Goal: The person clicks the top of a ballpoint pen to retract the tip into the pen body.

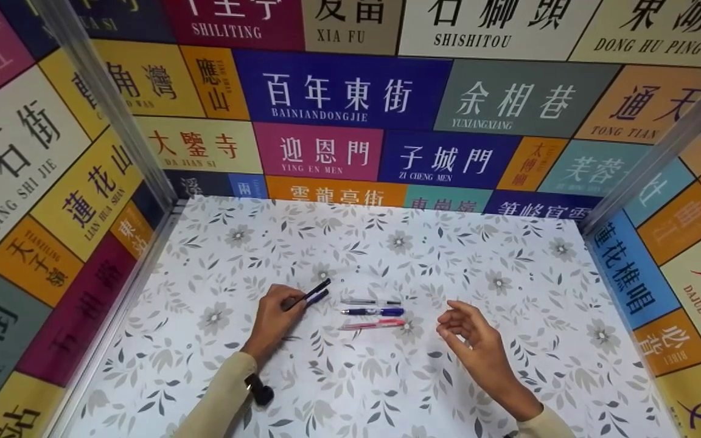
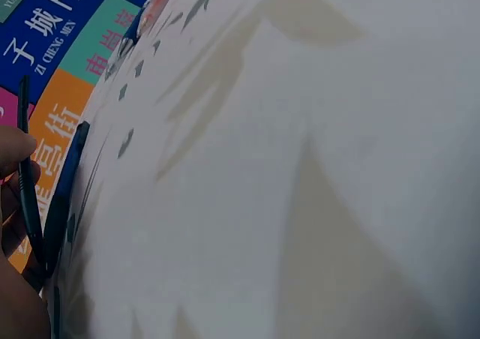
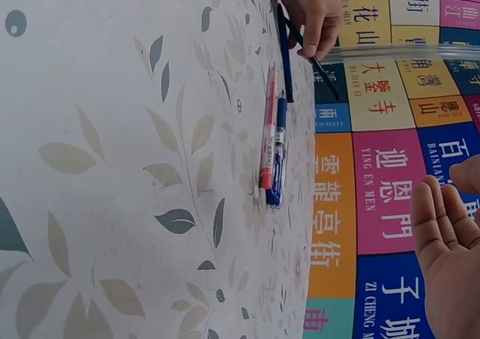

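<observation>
My left hand (image 1: pixel 279 313) pinches a slim black pen (image 1: pixel 319 287), its free end angled up off the table. Close beside it is a dark blue pen (image 1: pixel 317 297); in the left wrist view the black pen (image 2: pixel 28 193) and the dark blue pen (image 2: pixel 66 196) nearly meet at their lower ends. Whether the fingers touch the dark blue pen is hard to tell. To the right lie a clear grey pen (image 1: pixel 370 302), a blue-and-clear pen (image 1: pixel 381 311) and a pink pen (image 1: pixel 381 323), roughly parallel. My right hand (image 1: pixel 475 334) hovers right of them, fingers loosely bent, holding nothing.
The tabletop (image 1: pixel 326 377) has a white leaf-and-flower covering. Colourful panels with printed place names (image 1: pixel 338 91) stand behind it and on both sides, with metal posts (image 1: pixel 648 121) at the corners. A dark strap (image 1: pixel 259 389) sits on the left wrist.
</observation>
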A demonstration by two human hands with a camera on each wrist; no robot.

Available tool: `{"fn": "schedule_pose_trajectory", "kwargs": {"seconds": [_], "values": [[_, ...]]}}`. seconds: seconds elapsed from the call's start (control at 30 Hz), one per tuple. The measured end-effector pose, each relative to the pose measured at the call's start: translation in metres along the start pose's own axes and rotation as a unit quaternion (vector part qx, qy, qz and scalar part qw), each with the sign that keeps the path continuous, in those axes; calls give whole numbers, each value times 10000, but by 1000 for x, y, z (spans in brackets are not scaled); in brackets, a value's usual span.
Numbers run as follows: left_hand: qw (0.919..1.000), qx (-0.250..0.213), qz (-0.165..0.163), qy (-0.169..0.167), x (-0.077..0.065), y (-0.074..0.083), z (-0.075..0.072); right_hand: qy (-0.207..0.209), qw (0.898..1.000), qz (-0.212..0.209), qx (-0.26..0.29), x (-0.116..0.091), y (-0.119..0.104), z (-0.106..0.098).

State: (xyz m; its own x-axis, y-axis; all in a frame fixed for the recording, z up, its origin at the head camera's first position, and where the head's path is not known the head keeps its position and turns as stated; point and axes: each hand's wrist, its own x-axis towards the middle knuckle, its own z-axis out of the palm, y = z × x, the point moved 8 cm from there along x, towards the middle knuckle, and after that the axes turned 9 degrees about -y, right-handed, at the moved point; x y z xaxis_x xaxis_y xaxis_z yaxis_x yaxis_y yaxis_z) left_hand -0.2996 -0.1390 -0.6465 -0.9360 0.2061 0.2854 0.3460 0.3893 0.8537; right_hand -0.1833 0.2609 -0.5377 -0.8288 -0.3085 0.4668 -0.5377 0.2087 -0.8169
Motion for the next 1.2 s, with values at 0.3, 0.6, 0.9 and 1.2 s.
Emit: {"fn": "schedule_pose_trajectory", "kwargs": {"seconds": [0.3,0.6,0.9,1.2], "values": [[9984,550,-33,-117,5,-4,-4,14,10000,6,19,-1,0,0],[9958,898,-32,-166,10,-13,-6,39,10000,3,51,-2,0,1],[9915,1252,-108,-321,14,-18,-6,49,9999,-77,43,-2,1,1],[9892,1385,7,-485,15,-16,-5,14,9999,99,-11,-3,3,1]]}}
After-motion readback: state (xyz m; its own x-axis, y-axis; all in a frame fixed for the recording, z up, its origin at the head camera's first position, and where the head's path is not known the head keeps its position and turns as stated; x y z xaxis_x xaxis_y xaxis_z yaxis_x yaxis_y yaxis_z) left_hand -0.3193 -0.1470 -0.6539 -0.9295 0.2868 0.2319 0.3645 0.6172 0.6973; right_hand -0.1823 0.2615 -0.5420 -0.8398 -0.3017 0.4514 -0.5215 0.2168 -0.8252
